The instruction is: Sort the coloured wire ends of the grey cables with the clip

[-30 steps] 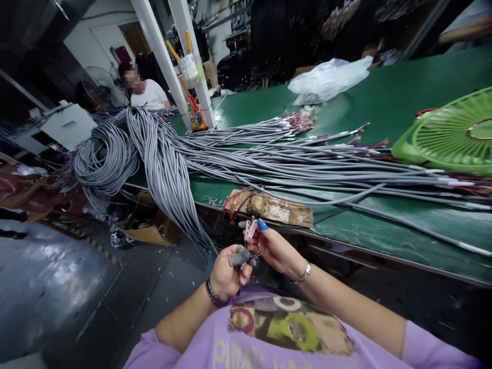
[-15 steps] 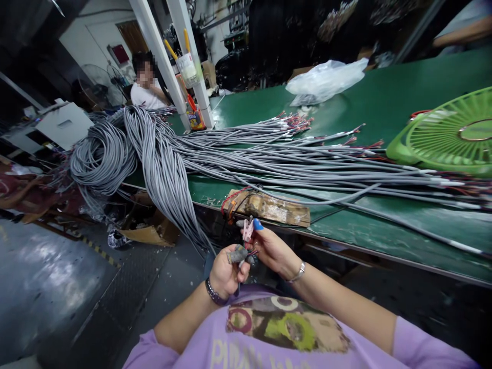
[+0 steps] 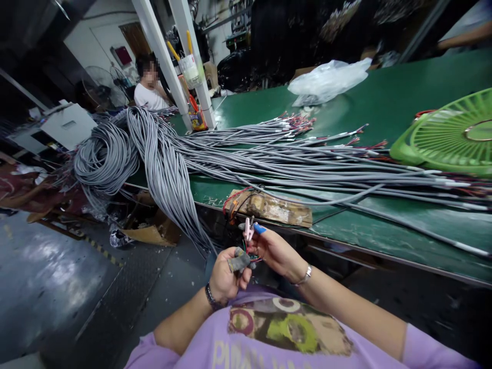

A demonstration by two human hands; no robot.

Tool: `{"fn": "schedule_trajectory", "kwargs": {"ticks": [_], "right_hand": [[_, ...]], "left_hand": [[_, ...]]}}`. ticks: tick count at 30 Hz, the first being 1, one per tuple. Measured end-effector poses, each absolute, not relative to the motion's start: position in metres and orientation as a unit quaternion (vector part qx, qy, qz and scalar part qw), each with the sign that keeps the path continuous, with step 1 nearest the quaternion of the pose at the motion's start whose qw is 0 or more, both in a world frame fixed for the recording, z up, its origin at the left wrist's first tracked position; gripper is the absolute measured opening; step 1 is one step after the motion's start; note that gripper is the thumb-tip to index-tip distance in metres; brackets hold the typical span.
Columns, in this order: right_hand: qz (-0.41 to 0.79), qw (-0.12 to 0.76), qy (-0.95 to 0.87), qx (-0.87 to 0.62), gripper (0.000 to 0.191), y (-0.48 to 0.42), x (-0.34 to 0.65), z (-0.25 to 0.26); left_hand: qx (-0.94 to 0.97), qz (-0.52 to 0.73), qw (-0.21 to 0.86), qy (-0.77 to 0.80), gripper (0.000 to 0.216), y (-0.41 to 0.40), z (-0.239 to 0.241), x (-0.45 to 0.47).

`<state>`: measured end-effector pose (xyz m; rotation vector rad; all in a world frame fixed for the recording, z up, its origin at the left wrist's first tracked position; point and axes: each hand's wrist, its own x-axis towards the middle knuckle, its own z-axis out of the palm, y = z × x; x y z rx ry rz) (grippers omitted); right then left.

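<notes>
My left hand, with grey coverings on its fingers, is closed in a pinch on thin coloured wires. My right hand is right beside it, a blue wrap on one fingertip. Its fingers are closed around a small pink clip that looks like a clothespin. Red, green and dark wire ends show between the hands, just under the clip. Fingers hide where the wires lead and whether the clip touches them. Both hands are in front of the table edge, close to my purple shirt.
Long bundles of grey cable lie across the green table, some drooping over its front edge. A worn wooden block sits at that edge. To the right stands a green fan; behind are a plastic bag and a seated person.
The pink clip has turned and now appears narrower. More of the coloured wires shows between my hands, with green strands visible. The whole view has shifted slightly.
</notes>
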<state>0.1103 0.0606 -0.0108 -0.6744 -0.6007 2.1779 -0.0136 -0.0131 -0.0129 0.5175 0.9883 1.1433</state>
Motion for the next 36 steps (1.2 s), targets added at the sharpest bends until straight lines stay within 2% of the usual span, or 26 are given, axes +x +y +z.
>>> {"fn": "schedule_trajectory", "kwargs": {"ticks": [8,14,21,30,36], "right_hand": [[0.733,0.461,-0.379,-0.325,0.040,0.063,0.106,-0.021],[0.835,0.408,-0.262,-0.260,0.038,0.068,0.102,-0.020],[0.831,0.429,-0.233,-0.265,0.034,0.070,0.099,-0.021],[0.868,0.376,-0.222,-0.236,0.034,0.066,0.107,-0.015],[0.853,0.393,-0.248,-0.238,0.022,0.062,0.111,-0.011]], "left_hand": [[0.225,0.511,0.717,0.418,0.027,-0.004,-0.018,-0.017],[0.221,0.509,0.716,0.422,0.025,-0.001,-0.020,-0.017],[0.221,0.508,0.713,0.431,0.027,0.000,-0.024,-0.016],[0.258,0.520,0.676,0.455,0.031,-0.010,-0.009,-0.013],[0.250,0.543,0.659,0.457,0.032,-0.011,-0.007,-0.011]]}}
